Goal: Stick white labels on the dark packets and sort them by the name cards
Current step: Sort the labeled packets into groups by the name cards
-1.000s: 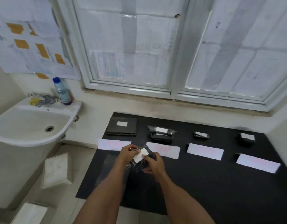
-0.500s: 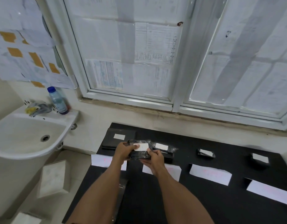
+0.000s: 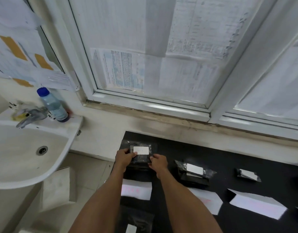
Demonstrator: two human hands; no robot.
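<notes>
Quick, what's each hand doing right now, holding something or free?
Left hand: grips the labelled dark packet at its left edge.
Right hand: pinches the same packet's right edge.

Utility workroom: wall basin (image 3: pixel 27 148), paper-covered window (image 3: pixel 153 56), black table (image 3: pixel 229 157).

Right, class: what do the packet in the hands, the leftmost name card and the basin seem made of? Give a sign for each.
Packet: probably clear glossy plastic film over dark contents; it crinkles and glints. Name card: likely matte white paper; thin, flat. Basin: glazed white ceramic, it seems; smooth, soft sheen.
</notes>
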